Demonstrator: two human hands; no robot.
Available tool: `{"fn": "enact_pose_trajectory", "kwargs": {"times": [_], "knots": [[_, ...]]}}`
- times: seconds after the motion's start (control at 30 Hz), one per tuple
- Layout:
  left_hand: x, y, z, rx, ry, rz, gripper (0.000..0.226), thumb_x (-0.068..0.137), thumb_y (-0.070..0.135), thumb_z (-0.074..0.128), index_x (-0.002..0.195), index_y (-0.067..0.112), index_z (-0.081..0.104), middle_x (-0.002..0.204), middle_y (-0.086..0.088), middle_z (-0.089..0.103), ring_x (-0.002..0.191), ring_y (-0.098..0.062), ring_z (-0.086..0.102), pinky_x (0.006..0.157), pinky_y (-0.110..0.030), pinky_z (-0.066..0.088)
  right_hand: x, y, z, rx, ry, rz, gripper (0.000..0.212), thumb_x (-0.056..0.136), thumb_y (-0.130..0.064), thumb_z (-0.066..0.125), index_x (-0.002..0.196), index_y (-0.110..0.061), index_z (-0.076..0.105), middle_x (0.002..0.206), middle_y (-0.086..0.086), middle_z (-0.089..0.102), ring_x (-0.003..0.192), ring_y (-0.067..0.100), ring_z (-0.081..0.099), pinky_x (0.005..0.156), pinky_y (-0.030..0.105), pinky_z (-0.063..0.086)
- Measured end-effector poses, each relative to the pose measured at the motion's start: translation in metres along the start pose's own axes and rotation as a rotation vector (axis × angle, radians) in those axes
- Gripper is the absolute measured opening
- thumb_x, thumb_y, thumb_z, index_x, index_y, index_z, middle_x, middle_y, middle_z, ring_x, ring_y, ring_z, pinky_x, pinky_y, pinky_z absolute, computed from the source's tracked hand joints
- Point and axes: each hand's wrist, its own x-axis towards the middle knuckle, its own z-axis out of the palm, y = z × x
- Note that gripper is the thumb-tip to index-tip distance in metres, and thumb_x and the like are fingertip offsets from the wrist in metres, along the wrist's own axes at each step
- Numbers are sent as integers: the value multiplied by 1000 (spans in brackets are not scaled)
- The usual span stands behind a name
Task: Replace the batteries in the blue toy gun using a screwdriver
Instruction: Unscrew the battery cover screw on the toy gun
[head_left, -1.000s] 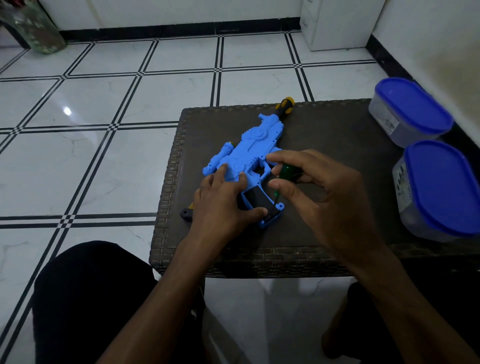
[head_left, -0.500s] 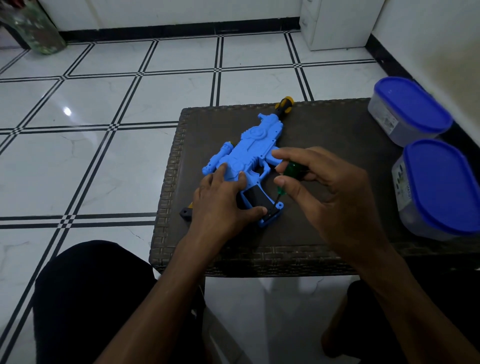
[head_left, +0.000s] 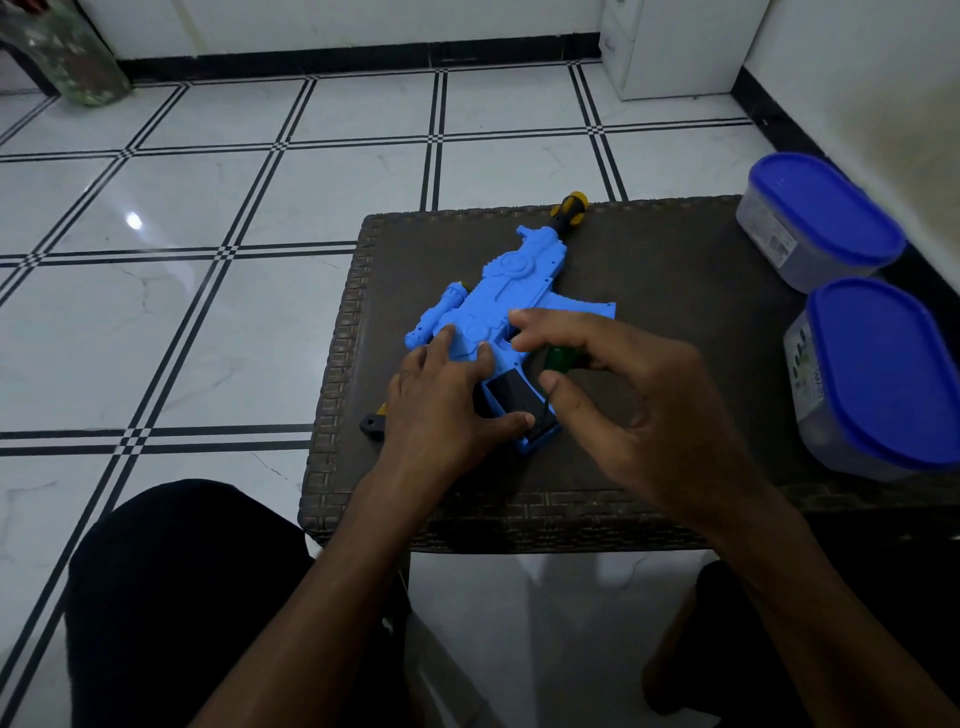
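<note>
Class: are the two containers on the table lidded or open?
Lidded. A blue lid covers the far container and the near container.

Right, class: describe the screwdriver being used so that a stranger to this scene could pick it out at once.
Start at the dark woven table and find the blue toy gun lying on it. By the gun's black grip panel, the right hand pinches a small screwdriver. Its translucent green handle sets it apart from the yellow-and-black tool beyond the gun's far end.

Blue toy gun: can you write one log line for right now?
left hand: presses blue plastic toy gun | right hand: pinches green-handled screwdriver | tip: at black grip
</note>
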Motion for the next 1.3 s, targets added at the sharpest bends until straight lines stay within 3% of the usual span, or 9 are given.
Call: {"fn": "enact_pose_trajectory", "kwargs": {"times": [0.2, 0.33, 0.43, 0.63, 0.77, 0.9, 1.07, 1.2, 1.3], "knots": [[0, -1, 0, -2, -18, -7, 72, 73, 64, 66, 137, 34, 50, 162, -8, 7, 148, -30, 8, 118, -51, 17, 4, 2, -4, -78, 117, -20, 21, 80, -17, 78, 101, -13, 76, 99, 4, 58, 89, 14, 60, 79, 29, 50], [1, 0, 0, 18, -4, -6, 83, 74, 63, 67, 146, 34, 38, 162, -8, 7, 148, -31, 8, 118, -49, 17, 3, 0, -4, -9, 59, 1, 31, 87, 1, 68, 115, -10, 68, 111, -1, 67, 106, 9, 64, 90, 30, 53], [1, 0, 1, 15, -2, -4, 80, 73, 63, 68, 143, 34, 42, 162, -9, 8, 148, -30, 8, 118, -48, 18, 1, 0, -4, 11, 31, -6, 26, 89, 4, 61, 111, -7, 69, 121, 1, 67, 118, 9, 60, 98, 34, 51], [1, 0, 0, 16, -12, -7, 76, 73, 64, 67, 141, 37, 45, 162, -7, 8, 147, -30, 9, 118, -49, 18, 3, 0, -5, -1, 107, 2, 16, 83, -12, 75, 99, -13, 75, 101, 3, 63, 93, 11, 64, 82, 30, 52], [-1, 1, -2, 16, -9, -15, 83, 74, 62, 68, 146, 34, 37, 163, -7, 7, 147, -31, 8, 118, -47, 17, 3, -2, -3, 80, 91, 58, 32, 89, 2, 64, 118, -11, 65, 112, -2, 69, 108, 6, 65, 91, 26, 54], [0, 0, 0, -7, -1, -2, 79, 73, 61, 69, 142, 33, 43, 162, -9, 9, 148, -29, 9, 118, -47, 17, 1, -1, -1, 15, 31, 13, 28, 89, 1, 60, 114, -8, 69, 124, 1, 65, 120, 8, 59, 101, 26, 48], [0, 0, -1, -4, -12, -9, 75, 73, 62, 68, 140, 36, 45, 163, -7, 8, 148, -30, 7, 118, -48, 16, 3, 0, -1, -50, 68, -9, 23, 85, -11, 73, 108, -13, 73, 103, 4, 60, 93, 13, 63, 81, 28, 51], [-1, 4, -3, 19, -22, -18, 83, 76, 61, 67, 147, 34, 34, 163, -6, 4, 148, -30, 6, 118, -46, 15, 2, -1, -2, 34, 44, 41, 32, 88, 3, 63, 118, -9, 65, 112, -2, 69, 108, 7, 65, 92, 27, 53], [-1, 3, -2, 3, -15, -16, 79, 74, 61, 68, 144, 35, 40, 163, -6, 6, 147, -30, 8, 118, -47, 16, 1, -3, -1, 4, 19, 17, 30, 87, 4, 58, 113, -8, 68, 120, 0, 67, 116, 6, 60, 98, 24, 49]]}}
